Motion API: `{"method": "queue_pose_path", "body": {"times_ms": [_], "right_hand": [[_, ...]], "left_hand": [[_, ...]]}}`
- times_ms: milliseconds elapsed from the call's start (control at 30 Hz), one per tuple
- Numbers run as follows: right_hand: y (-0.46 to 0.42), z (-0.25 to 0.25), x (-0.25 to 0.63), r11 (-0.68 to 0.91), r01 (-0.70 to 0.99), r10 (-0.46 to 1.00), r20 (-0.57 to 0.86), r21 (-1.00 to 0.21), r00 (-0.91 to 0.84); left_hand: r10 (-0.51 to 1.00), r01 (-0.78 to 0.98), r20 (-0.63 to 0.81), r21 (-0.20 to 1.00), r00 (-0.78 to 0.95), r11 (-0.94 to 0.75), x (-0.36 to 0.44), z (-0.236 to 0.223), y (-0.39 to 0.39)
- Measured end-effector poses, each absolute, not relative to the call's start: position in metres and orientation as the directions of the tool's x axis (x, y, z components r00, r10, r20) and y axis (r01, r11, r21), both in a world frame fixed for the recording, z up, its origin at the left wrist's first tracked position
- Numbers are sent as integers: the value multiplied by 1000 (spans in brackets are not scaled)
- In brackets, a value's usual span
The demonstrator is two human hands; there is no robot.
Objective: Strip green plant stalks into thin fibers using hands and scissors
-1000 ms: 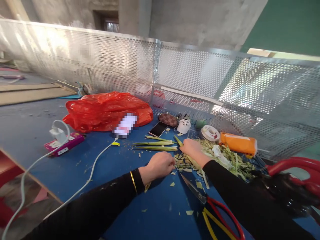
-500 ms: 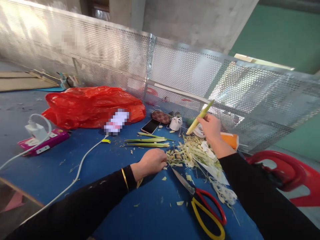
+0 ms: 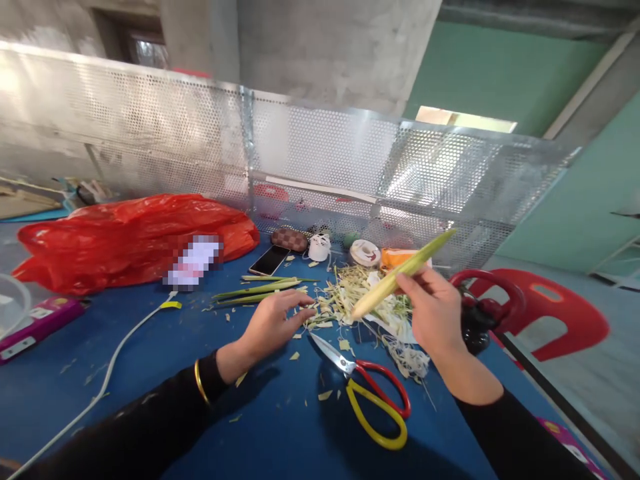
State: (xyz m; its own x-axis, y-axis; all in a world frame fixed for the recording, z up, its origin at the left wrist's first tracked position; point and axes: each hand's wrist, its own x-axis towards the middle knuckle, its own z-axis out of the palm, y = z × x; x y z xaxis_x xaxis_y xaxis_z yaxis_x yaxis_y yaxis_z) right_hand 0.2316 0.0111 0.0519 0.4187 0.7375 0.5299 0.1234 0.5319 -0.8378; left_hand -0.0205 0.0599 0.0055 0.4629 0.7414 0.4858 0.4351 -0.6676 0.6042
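Head view, held stalk (image 3: pixel 384 289), purple block (image 3: pixel 44 327) seemingly lettered

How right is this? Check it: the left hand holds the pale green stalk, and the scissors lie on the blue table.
Wrong hand: the head view shows the right hand holding the pale green stalk. The scissors lie on the blue table.

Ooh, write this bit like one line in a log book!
right hand: holding green stalk | left hand: open, near plant scraps | scissors: lying on blue table

The stalk (image 3: pixel 413 264) is yellow-green, the scissor handles (image 3: pixel 380 402) red and yellow.
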Motion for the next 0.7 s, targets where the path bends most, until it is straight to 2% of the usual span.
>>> {"method": "queue_pose_path", "body": {"times_ms": [100, 233, 333, 400, 433, 500, 567, 633, 700], "right_hand": [[-4, 38, 220, 423, 12, 850, 402, -906, 340], [-15, 25, 205, 320, -2, 923, 311, -948, 227], [-17, 32, 215, 259, 136, 961, 270, -956, 65], [-19, 42, 239, 258, 356, 960, 280, -898, 10], [-21, 46, 253, 237, 502, 953, 298, -832, 44], [-29, 45, 283, 162, 787, 926, 367, -596, 87], [-39, 32, 305, 19, 937, 937, 334, -348, 105], [-50, 11, 316, -34, 967, 952, 288, -251, 108], [-58, -8, 319, 0, 961, 955, 284, -276, 81]], "left_hand": [[788, 312, 355, 775, 503, -549, 3, 14, 39], [765, 212, 92, 934, 637, -288, 35, 14, 15], [722, 183, -33, 974, 691, -131, 41, 9, 9], [794, 199, -77, 978, 603, -56, 32, 7, 12], [835, 255, -77, 964, 545, -78, 25, 6, 15], [885, 407, -16, 892, 465, -198, 7, 8, 24], [918, 634, 12, 719, 397, -284, -10, 11, 33], [958, 838, 38, 476, 283, -267, -24, 13, 42], [968, 900, 45, 359, 246, -246, -34, 12, 49]]}}
